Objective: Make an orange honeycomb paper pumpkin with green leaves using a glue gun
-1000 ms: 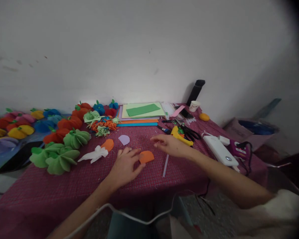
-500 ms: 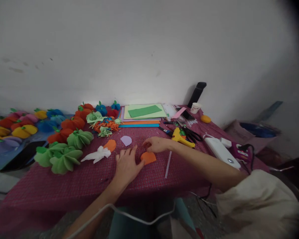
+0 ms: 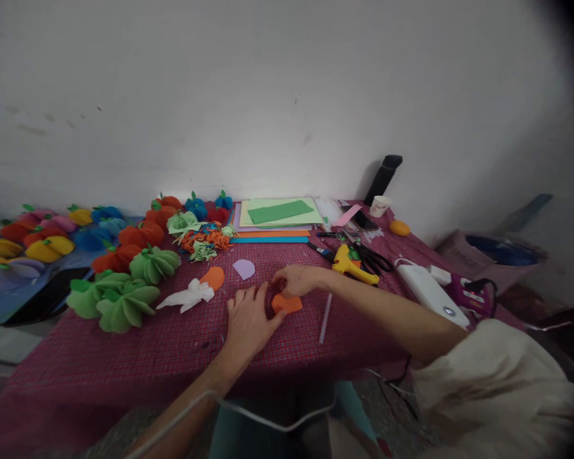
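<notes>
An orange paper cut-out [image 3: 287, 303] lies on the red checked tablecloth [image 3: 172, 344], one edge lifted. My right hand [image 3: 294, 279] is curled over its far edge, fingers pinching it. My left hand [image 3: 249, 319] rests flat on the cloth with fingers spread, fingertips touching the cut-out's left side. A lilac paper shape [image 3: 243, 268] and a second orange shape [image 3: 213, 277] lie just beyond. A thin white strip [image 3: 325, 310] lies to the right of the cut-out.
Green paper balls [image 3: 119, 296] and many coloured ones line the left. White paper scraps [image 3: 186, 296], stacked coloured sheets [image 3: 277, 217], a yellow glue gun [image 3: 351, 264], black scissors [image 3: 375, 258], a white power strip [image 3: 428, 290] and a paper cup [image 3: 379, 205] sit behind and right.
My right hand came back from the right side and closed on the orange cut-out, lifting its edge. My left hand stayed beside the cut-out.
</notes>
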`<state>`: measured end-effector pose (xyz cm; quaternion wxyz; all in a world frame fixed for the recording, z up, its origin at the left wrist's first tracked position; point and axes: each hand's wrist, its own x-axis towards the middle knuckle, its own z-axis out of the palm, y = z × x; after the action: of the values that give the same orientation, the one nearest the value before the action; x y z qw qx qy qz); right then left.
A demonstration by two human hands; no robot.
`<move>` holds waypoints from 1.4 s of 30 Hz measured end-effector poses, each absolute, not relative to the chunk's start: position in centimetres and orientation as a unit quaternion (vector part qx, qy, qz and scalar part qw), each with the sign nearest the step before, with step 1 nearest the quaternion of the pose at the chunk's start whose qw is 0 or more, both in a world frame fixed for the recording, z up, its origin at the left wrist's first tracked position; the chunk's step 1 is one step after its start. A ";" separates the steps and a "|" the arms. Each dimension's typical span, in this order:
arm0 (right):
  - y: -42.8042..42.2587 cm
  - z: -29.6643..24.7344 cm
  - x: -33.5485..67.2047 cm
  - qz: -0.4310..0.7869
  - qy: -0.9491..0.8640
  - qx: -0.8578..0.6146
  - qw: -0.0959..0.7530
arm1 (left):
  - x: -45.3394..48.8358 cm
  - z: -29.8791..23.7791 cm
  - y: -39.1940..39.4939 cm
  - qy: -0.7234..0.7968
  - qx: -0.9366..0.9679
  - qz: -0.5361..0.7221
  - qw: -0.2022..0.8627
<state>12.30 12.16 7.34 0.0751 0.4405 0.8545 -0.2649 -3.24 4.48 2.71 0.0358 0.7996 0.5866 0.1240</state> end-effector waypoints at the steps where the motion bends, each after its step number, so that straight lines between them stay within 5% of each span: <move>1: 12.1 7.4 12.3 -0.264 0.854 0.441 0.074 | -3.2 2.7 4.5 0.587 0.800 0.123 0.035; 31: 9.8 8.6 14.7 -0.360 0.845 0.394 -0.038 | -2.3 2.7 4.6 0.571 0.789 0.192 0.120; 37: 9.3 8.7 16.4 -0.295 0.877 0.373 -0.075 | -2.4 2.3 4.5 0.561 0.784 0.221 0.146; 42: 8.7 7.8 16.5 -0.243 0.895 0.374 -0.023 | -2.2 2.3 4.0 0.557 0.779 0.242 0.156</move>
<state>16.48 8.65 7.84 -0.0230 0.3742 0.8947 -0.2427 -2.15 4.02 2.29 0.1564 0.7792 0.5567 0.2421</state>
